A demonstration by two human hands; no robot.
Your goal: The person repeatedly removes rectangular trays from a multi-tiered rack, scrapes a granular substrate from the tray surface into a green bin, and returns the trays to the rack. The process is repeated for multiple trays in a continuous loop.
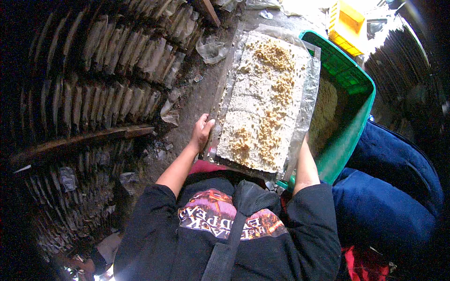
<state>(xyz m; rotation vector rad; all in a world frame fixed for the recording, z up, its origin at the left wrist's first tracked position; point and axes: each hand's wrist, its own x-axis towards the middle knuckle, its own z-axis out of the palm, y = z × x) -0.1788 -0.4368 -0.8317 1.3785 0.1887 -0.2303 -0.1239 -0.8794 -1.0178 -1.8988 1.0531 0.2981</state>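
A long flat tray (224, 89) lined with clear plastic carries a whitish slab (262, 93) with crumbly tan grains on top. It is tilted over a green plastic crate (349, 79) on my right. My left hand (202, 131) grips the tray's left edge near its close end. My right hand (300, 150) is under the tray's right side, mostly hidden by the plastic sheet; only the forearm shows. Tan grains lie inside the crate.
Racks of stacked dark trays (112, 51) fill the left side, with wooden rails (79, 140). A yellow crate (347, 23) sits beyond the green one. Blue fabric (389, 187) lies at my right. Plastic scraps (211, 49) litter the dirty floor.
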